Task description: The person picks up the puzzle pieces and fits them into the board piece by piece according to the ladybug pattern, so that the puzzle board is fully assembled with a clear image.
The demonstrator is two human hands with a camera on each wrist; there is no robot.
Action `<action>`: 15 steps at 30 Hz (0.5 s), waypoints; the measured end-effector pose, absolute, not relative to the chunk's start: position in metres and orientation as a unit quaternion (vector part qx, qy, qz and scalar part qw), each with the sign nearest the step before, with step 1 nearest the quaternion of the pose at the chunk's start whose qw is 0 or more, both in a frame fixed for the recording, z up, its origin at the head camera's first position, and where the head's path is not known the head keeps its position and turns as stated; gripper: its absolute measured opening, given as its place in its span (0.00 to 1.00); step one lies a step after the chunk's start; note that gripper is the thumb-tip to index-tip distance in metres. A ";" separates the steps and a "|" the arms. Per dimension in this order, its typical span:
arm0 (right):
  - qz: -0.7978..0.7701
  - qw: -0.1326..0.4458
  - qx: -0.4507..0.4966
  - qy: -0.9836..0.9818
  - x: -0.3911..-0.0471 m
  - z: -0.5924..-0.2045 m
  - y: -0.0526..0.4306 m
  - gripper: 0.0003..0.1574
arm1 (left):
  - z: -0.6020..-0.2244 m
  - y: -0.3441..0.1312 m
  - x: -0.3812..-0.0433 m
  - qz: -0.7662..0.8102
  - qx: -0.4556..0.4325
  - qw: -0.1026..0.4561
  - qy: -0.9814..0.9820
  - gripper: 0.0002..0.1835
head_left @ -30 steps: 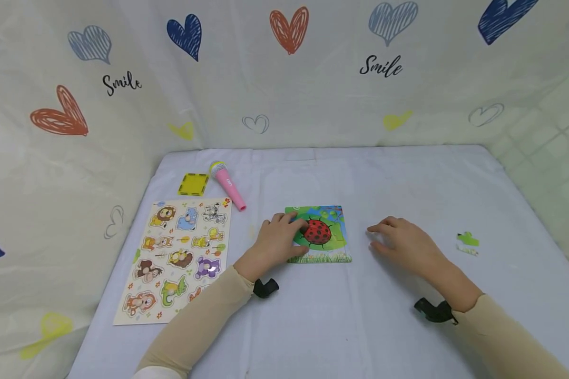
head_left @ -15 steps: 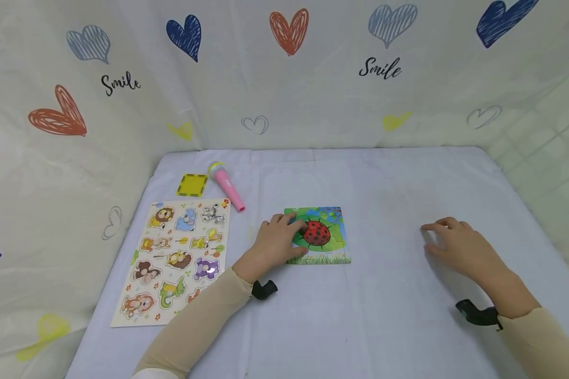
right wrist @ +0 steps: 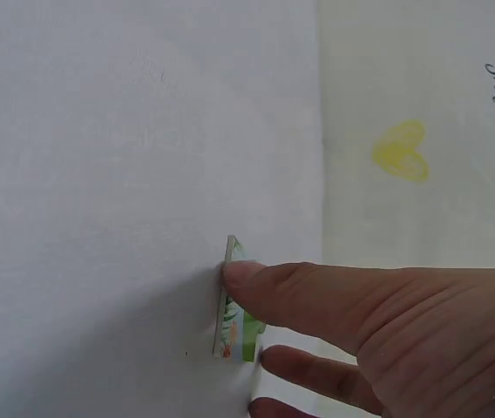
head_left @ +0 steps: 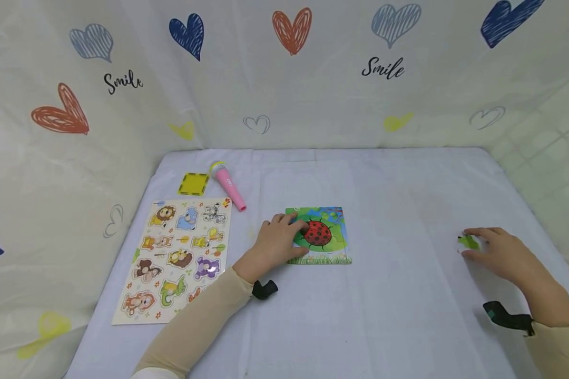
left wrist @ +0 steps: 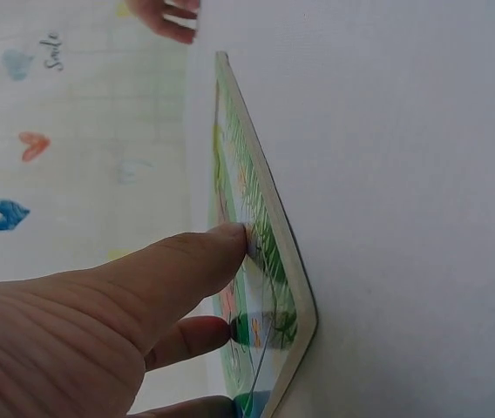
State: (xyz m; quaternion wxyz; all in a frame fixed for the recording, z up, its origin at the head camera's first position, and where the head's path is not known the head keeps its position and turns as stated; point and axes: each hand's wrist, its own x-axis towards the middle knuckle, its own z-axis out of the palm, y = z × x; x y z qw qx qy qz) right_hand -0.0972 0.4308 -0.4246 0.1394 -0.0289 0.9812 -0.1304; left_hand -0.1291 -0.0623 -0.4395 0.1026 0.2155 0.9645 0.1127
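A square ladybug jigsaw puzzle lies flat mid-table, its left side partly under my left hand. In the left wrist view, the thumb and fingertips of that hand press on the puzzle's top, fairly straight. Over at the right of the table, my right hand pinches a small green and white puzzle piece between thumb and forefinger. The right wrist view has the thumb tip on the near edge of the piece, with other fingers beyond it; the piece is at the cloth.
An animal puzzle board lies at the left, partly beneath the left forearm. Behind it are a yellow square tile and a pink toy microphone. A heart-printed curtain stands along the table's back.
My right hand has moved right, from near the ladybug puzzle to the small piece, and now has thumb and forefinger around it. The left hand stays on the puzzle.
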 end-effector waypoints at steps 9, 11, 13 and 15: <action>-0.159 0.146 -0.021 0.976 -0.098 -0.423 0.431 0.38 | -0.440 -0.063 -0.129 0.119 0.217 0.101 0.964 0.32; -0.160 0.153 -0.022 0.975 -0.098 -0.422 0.429 0.38 | -0.440 -0.063 -0.130 0.119 0.218 0.101 0.963 0.32; -0.160 0.157 -0.025 0.974 -0.098 -0.421 0.427 0.37 | -0.440 -0.063 -0.130 0.120 0.219 0.102 0.963 0.32; -0.162 0.163 -0.034 0.973 -0.098 -0.421 0.426 0.37 | -0.440 -0.063 -0.130 0.120 0.219 0.103 0.963 0.32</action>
